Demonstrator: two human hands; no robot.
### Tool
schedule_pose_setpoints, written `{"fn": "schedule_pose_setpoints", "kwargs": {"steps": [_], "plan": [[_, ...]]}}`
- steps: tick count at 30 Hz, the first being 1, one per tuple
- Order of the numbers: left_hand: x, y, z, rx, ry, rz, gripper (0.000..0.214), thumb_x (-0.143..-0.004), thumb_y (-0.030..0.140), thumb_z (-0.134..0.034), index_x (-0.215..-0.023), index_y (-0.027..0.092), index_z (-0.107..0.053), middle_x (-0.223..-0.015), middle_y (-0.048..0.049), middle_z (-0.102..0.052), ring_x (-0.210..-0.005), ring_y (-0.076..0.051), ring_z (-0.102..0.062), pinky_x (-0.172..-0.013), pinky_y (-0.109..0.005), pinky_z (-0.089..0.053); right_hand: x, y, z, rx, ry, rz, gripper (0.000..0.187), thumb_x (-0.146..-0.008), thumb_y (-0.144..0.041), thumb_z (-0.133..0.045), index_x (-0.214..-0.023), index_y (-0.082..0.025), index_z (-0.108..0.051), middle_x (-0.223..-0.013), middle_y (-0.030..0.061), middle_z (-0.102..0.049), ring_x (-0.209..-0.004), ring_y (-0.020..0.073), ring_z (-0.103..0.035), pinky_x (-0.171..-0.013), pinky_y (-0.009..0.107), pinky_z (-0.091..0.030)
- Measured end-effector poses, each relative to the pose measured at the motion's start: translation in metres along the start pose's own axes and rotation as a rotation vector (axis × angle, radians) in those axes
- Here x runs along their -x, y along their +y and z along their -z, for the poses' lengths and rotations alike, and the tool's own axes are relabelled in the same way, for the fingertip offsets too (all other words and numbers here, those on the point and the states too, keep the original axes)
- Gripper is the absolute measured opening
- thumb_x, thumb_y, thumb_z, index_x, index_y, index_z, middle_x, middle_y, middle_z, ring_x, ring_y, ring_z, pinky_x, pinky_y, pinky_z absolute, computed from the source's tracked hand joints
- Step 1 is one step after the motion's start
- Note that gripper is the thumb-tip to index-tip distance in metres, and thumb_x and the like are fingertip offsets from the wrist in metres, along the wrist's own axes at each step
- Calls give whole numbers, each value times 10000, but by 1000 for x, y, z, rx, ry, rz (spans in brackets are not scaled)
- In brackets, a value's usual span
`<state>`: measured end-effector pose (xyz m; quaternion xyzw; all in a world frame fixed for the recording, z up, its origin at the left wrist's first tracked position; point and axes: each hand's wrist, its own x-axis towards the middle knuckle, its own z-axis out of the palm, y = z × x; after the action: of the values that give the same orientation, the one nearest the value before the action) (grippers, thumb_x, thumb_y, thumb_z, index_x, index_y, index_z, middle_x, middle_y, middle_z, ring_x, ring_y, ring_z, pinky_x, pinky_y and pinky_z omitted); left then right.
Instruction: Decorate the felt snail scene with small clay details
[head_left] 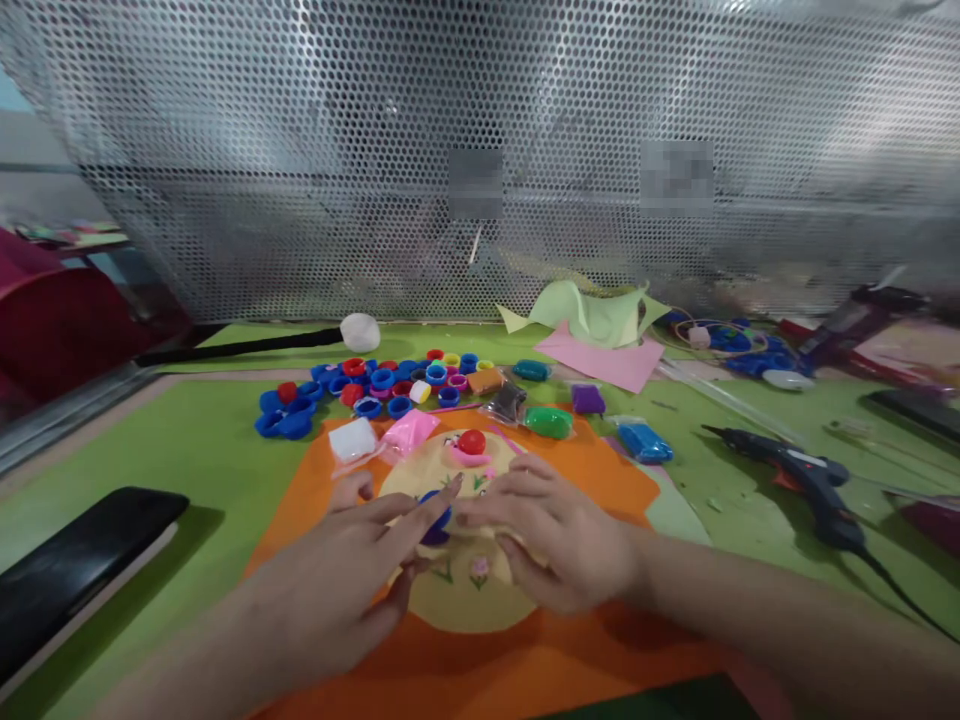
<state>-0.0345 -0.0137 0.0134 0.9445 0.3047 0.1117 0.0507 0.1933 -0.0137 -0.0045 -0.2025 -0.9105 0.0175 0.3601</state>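
While the left hand (pixel 367 555) touches the blue piece (pixel 435 534), the right hand (pixel 559 530) curls at its three o'clock, both grips unclear.

Looks like a craft workshop, judging by a glue gun (pixel 817 492), coloured caps (pixel 382 380), small bright packets (pixel 548 422), orange paper (pixel 465 680) and a decorated cream disc (pixel 472 610) on a green tabletop (pixel 217 440), with perforated metal sheeting (pixel 375 220) behind
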Motion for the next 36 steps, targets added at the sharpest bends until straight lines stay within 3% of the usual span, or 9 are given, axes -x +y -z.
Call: {"fn": "schedule_pose_setpoints", "kwargs": {"steps": [8,10,12,15,18,23,27,31,36], "plan": [[1,4,3,34,-91,46,660,-804,94,-311,-1394,211,-40,-965,-58,-637,-857,-218,-595,-901,-488,-339,-7,25,42,292,-106,-397,243,-839,-165,-360,-965,-149,-568,-882,85,-637,-827,220,-575,-746,361,-421],[2,4,2,-11,-75,0,649,-801,79,-302,-1390,208,-65,-940,-62,-632,-877,-226,-588,-902,-482,-341,1,37,57,342,-90,-488,221,-851,-182,-370,-939,-164,-571,-898,76,-635,-833,217,-575,-743,349,-425],[2,4,1,-74,-43,-51,624,-796,55,-287,-1380,203,-121,-939,-74,-622,-903,-230,-575,-862,-427,-380,11,47,69,377,-101,-602,189,-860,-203,-400,-961,-164,-554,-852,65,-631,-729,191,-590,-619,287,-443],[1,4,-1,-146,-33,-97,627,-784,44,-288,-1376,190,-145,-917,-81,-611,-888,-234,-566,-766,-351,-420,26,55,71,404,-178,-718,124,-862,-217,-450,-898,-177,-561,-736,26,-618,-621,162,-582,-534,245,-430],[1,6,-2,-207,-57,-118,666,-771,34,-289,-1389,189,-95,-883,-77,-594,-849,-227,-562,-716,-323,-421,37,57,56,464,-215,-790,139,-847,-229,-526,-960,-148,-538,-869,54,-616,-720,169,-588,-615,269,-461],[1,11,1,-258,-71,-127,642,-808,42,-275,-1390,198,-54,-838,-56,-580,-820,-205,-554,-738,-323,-400,49,57,36,575,-229,-831,258,-865,-283,-556,-1071,-133,-518,-1014,68,-559,-931,215,-541,-795,404,-446],[0,3,9,-230,114,-39,577,-860,113,-281,-1380,218,-56,-739,0,-580,-728,-186,-555,-832,-407,-334,58,64,33,605,-171,-825,292,-880,-312,-535,-1113,-138,-504,-1083,85,-531,-1016,242,-503,-841,437,-424],[0,-15,17,-259,307,90,511,-868,147,-332,-1342,220,-154,-672,30,-584,-638,-168,-546,-816,-427,-315,63,71,30,562,-120,-748,412,-887,-331,-515,-1237,-141,-411,-1180,115,-494,-1073,258,-476,-880,447,-402],[-2,-25,16,-314,311,134,448,-859,131,-329,-1293,199,-239,-677,19,-601,-639,-174,-558,-807,-431,-317,58,75,22,538,-89,-653,425,-880,-331,-524,-1238,-135,-407,-1160,120,-500,-1087,276,-459,-889,475,-388]]}}
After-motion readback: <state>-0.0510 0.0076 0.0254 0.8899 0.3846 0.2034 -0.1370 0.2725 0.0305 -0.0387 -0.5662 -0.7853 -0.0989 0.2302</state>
